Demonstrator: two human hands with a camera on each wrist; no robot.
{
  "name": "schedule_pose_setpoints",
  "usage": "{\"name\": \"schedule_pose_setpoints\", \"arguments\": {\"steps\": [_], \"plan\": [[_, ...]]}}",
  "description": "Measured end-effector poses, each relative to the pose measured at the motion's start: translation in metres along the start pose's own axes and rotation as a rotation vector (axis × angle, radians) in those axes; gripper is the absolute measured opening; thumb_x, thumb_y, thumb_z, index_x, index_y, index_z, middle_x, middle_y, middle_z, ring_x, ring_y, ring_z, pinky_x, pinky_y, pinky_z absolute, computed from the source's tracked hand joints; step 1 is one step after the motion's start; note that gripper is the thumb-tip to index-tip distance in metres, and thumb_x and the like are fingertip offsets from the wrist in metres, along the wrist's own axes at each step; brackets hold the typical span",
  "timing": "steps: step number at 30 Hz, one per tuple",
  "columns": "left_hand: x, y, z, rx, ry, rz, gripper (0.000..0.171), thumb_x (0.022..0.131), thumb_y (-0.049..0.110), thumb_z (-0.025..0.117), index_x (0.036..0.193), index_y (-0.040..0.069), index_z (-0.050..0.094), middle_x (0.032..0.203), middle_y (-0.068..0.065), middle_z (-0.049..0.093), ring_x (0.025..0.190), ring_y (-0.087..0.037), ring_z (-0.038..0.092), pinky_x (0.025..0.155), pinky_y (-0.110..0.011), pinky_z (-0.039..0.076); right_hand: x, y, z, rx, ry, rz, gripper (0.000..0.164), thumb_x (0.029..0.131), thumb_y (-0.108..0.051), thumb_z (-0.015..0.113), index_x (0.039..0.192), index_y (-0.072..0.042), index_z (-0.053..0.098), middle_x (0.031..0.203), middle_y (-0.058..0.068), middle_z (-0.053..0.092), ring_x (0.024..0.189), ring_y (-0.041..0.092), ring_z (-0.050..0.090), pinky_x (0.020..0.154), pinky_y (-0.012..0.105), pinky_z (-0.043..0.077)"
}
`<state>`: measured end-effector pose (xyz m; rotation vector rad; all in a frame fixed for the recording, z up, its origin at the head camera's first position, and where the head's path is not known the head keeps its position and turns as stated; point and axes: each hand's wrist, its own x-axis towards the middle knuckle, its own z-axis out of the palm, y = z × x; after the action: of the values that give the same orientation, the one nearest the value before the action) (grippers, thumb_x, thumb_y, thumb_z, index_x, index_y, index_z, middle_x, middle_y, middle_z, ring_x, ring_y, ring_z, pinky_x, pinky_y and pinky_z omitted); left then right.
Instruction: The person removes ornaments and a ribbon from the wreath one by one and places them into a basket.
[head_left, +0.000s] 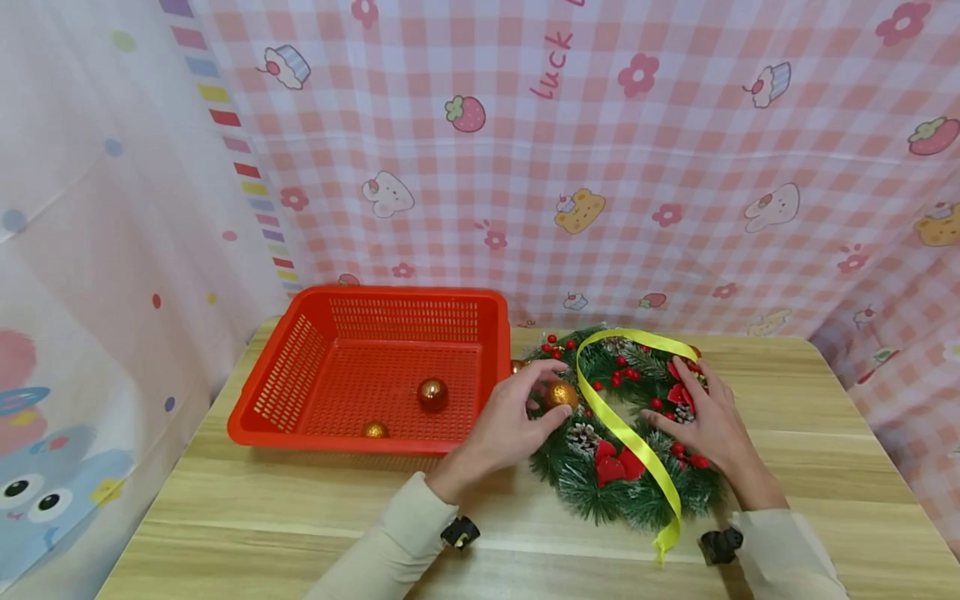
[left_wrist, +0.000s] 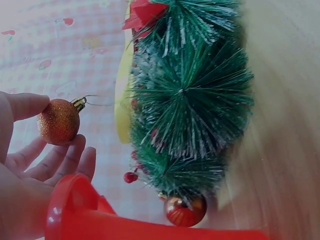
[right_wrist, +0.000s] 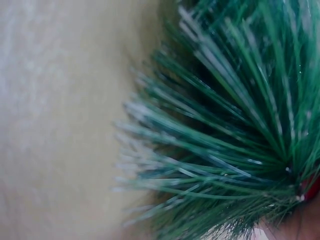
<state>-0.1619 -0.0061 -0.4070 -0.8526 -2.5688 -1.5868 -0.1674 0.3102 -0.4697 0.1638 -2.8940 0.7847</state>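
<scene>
My left hand (head_left: 517,417) pinches a glittery copper-gold bauble (left_wrist: 58,121) between thumb and fingers. Its gold cap and a thin hanging loop stick out, in the left wrist view, toward the green Christmas wreath (head_left: 581,492). The wreath lies on the table, with red berries, pinecones and red flowers. A yellow ribbon (head_left: 622,429) runs across it. On the wreath's right side rests my right hand (head_left: 708,421), fingers spread over the red decorations. Mostly green needles fill the right wrist view. A shiny copper bauble (left_wrist: 185,210) sits at the wreath's edge beside the basket.
Left of the wreath stands a red plastic basket (head_left: 240,417). Inside it are a shiny copper bauble (head_left: 432,394) and a glittery gold bauble (head_left: 374,429). A checked pink curtain (head_left: 480,167) hangs behind the wooden table (head_left: 300,533).
</scene>
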Motion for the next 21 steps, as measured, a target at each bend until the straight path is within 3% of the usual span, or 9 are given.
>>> {"name": "schedule_pose_setpoints", "arguments": {"steps": [21], "plan": [[-0.005, 0.006, -0.027, -0.056, 0.061, -0.035, 0.048, 0.092, 0.013, 0.069, 0.137, 0.015, 0.052, 0.12, -0.003, 0.064, 0.099, -0.015, 0.059, 0.083, -0.043, 0.054, 0.0, -0.001, 0.001, -0.005, 0.014, -0.01, 0.099, 0.083, -0.05, 0.075, 0.159, -0.013, 0.021, 0.156, 0.033, 0.017, 0.133, 0.064, 0.022, 0.093, 0.082, 0.025]]}}
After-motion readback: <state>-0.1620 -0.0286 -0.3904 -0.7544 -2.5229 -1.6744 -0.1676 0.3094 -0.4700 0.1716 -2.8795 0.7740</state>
